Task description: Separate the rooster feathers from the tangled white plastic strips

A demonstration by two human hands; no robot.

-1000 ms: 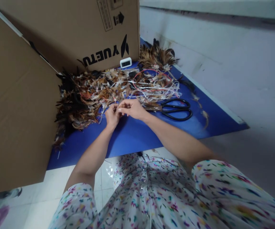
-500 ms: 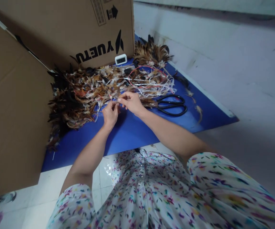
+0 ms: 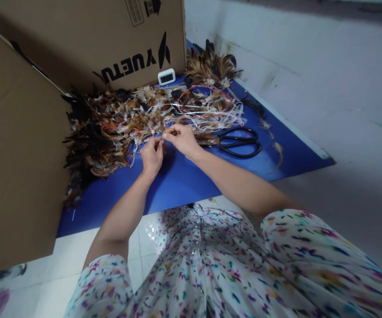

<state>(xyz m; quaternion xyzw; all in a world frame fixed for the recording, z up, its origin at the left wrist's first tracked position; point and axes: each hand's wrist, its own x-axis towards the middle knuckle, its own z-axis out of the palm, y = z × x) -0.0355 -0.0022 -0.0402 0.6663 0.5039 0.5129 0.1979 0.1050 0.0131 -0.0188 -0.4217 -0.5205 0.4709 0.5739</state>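
Observation:
My left hand (image 3: 152, 153) and my right hand (image 3: 183, 139) meet fingertip to fingertip above the near edge of a feather pile (image 3: 118, 115). A small brown feather (image 3: 169, 130) shows between the right thumb and forefinger. The left thumb and forefinger are pinched together close against it; what they grip is too small to make out. Large black-handled scissors (image 3: 239, 142) lie just right of my right hand, their blades partly hidden behind it. White and clear strips (image 3: 224, 117) and a red cord loop (image 3: 179, 98) lie beyond the hands.
The blue table (image 3: 184, 185) is bounded by a cardboard box (image 3: 78, 39) behind, a cardboard panel (image 3: 15, 154) at left and a pale wall (image 3: 310, 79) at right. A small white digital timer (image 3: 166, 77) stands at the back. Another feather bunch (image 3: 211, 66) sits at the back right.
The camera view has shifted slightly, so the table and box sit a little higher in the picture. Both hands stay pinched together in nearly the same place.

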